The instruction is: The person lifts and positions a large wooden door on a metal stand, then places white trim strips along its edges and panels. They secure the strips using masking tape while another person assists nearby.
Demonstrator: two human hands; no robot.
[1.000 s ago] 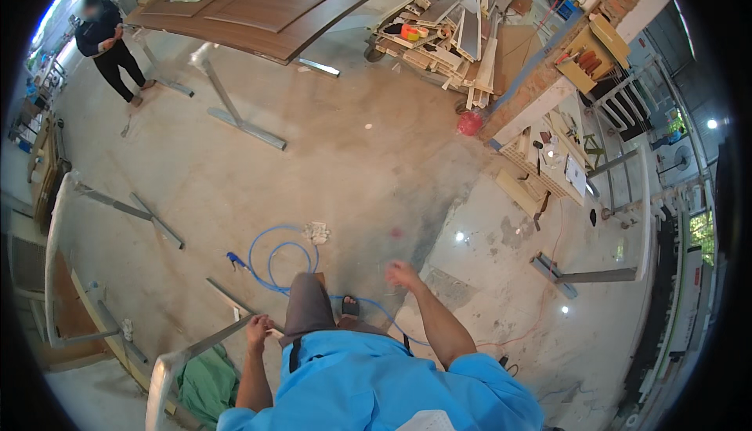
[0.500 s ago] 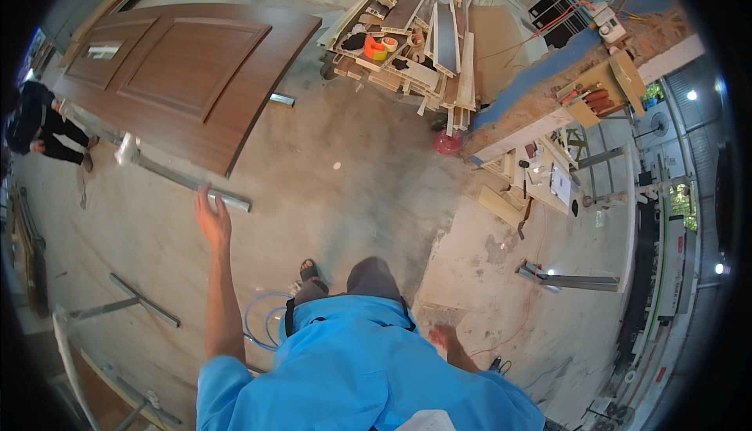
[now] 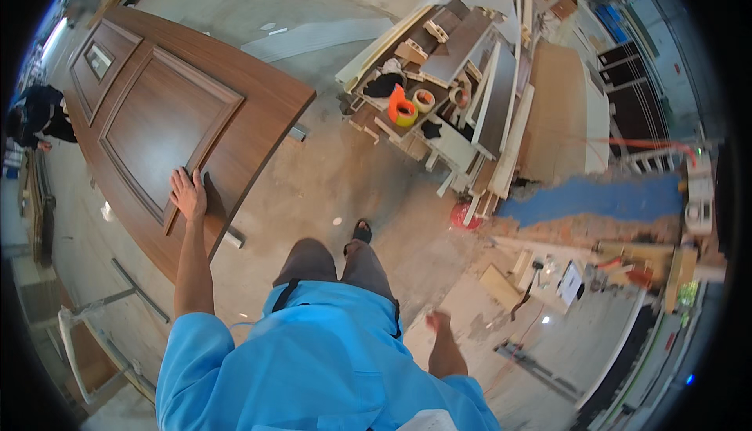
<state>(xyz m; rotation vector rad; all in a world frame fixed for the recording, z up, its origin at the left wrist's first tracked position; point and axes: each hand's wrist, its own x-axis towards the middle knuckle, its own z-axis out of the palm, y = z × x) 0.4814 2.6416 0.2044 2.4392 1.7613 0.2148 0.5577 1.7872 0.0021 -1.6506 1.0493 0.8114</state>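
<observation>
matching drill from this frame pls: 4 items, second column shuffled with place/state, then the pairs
Things:
1. left hand
2. right hand
3. orange tape roll
4. red round object

Places or states:
A. on the floor at the foot of the leaning boards
B. flat on the brown door panel
C. on the cluttered wooden cart
D. hanging free by the person's side, holding nothing

Pairs: 1-B, 2-D, 3-C, 4-A

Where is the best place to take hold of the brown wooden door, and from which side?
Probably the long near edge of the door, taken from the person's side. It lies flat on supports, and that edge overhangs free beside the left hand, which rests flat on top.
</observation>
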